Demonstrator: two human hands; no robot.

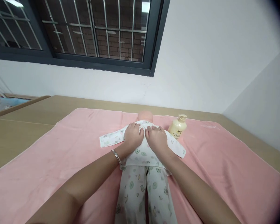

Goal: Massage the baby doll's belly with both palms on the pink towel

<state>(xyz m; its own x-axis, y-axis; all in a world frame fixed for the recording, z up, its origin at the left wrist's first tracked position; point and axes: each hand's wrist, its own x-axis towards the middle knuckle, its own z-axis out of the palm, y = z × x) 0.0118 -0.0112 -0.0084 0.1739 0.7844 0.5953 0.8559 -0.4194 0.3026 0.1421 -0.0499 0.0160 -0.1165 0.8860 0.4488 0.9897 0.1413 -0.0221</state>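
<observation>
A baby doll (145, 116) lies stretched out, its smooth head at the far end and no face showing. It wears a white printed top (140, 157) and matching printed trousers (133, 189). The sleeves spread to both sides, with no doll hands visible at the cuffs. My left hand (133, 137) rests on the left of the upper body, a silver bangle at its wrist. On the right of the upper body lies my right hand (156, 138). Both hands press down with fingers laid over the cloth and thumbs close together; neither lifts anything.
A pale yellow pump bottle (178, 126) stands beside the right sleeve. Under the doll spreads a pink blanket (84, 149) on a wooden surface (25, 124). A white wall (189, 77) and a barred, dark-framed window (107, 63) rise behind. Something blue (9, 101) shows at far left.
</observation>
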